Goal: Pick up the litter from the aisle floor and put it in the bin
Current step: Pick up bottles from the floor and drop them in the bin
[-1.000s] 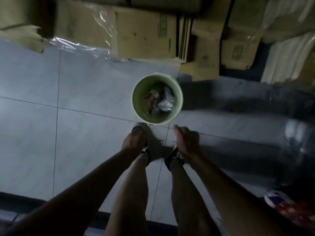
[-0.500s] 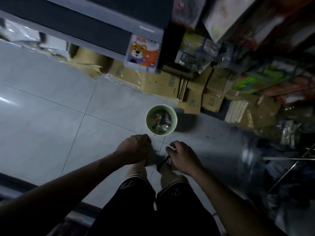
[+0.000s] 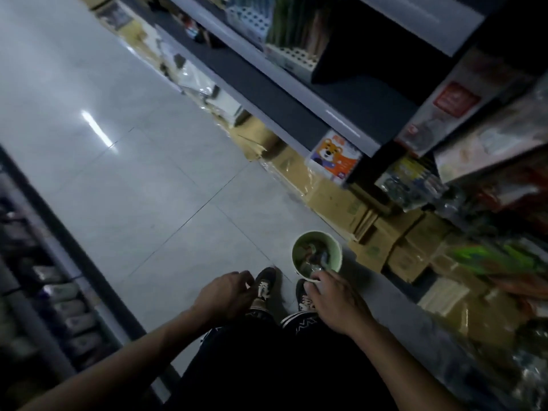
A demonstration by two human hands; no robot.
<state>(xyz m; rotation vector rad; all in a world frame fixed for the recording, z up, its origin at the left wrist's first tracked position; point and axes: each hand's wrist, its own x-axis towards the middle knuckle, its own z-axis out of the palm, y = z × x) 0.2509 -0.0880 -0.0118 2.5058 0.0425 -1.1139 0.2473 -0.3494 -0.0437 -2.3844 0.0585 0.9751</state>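
- Litter, a mixed heap of bottles and wrappers, already sitting inside the small pale-green round plastic bin on the grey tiled aisle floor, just ahead of the dark lace-up sneakers.
- Right hand hanging near the bin's close rim, fingers loosely curled; can't tell for sure whether touching the rim or pinching anything, looks like nothing held.
- Left hand hovering over the left shoe, fingers relaxed and half-bent, holding nothing.
- Probably at the look-around stage now: worth scanning the tiles toward the far end and along the foot of the shelving for leftovers before calling it done.
- If moving the bin along, better to grab the rim firmly and keep it level so the heap stays put.
- Flattened brown cardboard boxes along the base of the grey metal shelf unit look like stock, not rubbish, so best left alone.
- Hard to read: pretty dim and smeared with motion blur, right-hand shelves just colour mush, floor under the legs hidden, left rack cut off at the edge.
- No loose litter spotted on the visible tiles, though dark corners could hide some.
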